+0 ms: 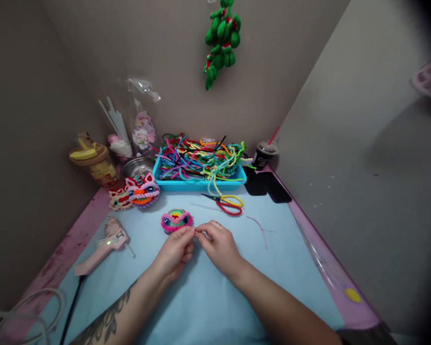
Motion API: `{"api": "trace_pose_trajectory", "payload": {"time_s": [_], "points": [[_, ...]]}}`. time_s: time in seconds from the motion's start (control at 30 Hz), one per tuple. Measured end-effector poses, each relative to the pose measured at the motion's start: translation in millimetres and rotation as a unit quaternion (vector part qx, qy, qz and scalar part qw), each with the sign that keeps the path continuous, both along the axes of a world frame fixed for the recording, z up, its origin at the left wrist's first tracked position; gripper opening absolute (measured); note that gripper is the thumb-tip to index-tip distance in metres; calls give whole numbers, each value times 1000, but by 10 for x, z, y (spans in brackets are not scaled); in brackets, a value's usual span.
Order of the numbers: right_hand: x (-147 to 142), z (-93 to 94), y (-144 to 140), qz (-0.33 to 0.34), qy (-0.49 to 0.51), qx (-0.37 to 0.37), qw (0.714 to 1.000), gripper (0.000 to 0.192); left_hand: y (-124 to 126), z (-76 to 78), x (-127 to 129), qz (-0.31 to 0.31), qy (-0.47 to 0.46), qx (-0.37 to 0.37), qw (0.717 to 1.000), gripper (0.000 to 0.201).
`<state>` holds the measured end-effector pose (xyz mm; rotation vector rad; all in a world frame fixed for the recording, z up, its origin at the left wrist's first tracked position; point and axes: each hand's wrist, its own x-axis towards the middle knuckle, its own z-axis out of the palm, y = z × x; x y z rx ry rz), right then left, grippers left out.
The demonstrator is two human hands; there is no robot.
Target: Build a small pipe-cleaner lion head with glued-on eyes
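My left hand (175, 252) and my right hand (219, 244) meet fingertip to fingertip over the light blue mat (208, 297). Between the pinched fingers is something very small and pale; I cannot tell what it is. Just beyond my left fingertips lies a small round pipe-cleaner piece (176, 221) with a pink rim and yellow-green middle, close to the fingers but not clearly touched.
A blue tray (199, 184) heaped with coloured pipe cleaners stands at the back. Scissors (228, 204) with red and yellow handles lie before it. A pink glue gun (104, 244) rests at left, finished lion-head pieces (138, 191) behind it. Two black phones (267, 184) and a cup (265, 154) sit at right.
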<state>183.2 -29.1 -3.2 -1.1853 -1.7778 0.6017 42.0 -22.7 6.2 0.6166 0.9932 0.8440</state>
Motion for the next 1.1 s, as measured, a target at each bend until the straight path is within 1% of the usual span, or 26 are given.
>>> {"api": "trace_pose_trajectory", "payload": {"time_s": [0.17,0.3,0.47,0.63,0.83,1.1], "points": [[15,27,24,-9,16,-16,1000,10,-14,24,-1,-26,14,16,999,40],[39,46,35,11,10,-13,1000,13,-12,13,-10,-38,37,21,998,40],[69,41,31,31,-15,-3,999,13,0,-2,-34,-26,58,46,997,41],[76,33,37,28,-14,1,1000,10,21,18,-50,-19,50,26,998,42],[72,27,48,30,-16,10,999,9,28,0,-59,-5,44,17,999,39],[59,-8,41,40,-73,40,996,10,16,5,-23,21,6,-10,1000,39]]}}
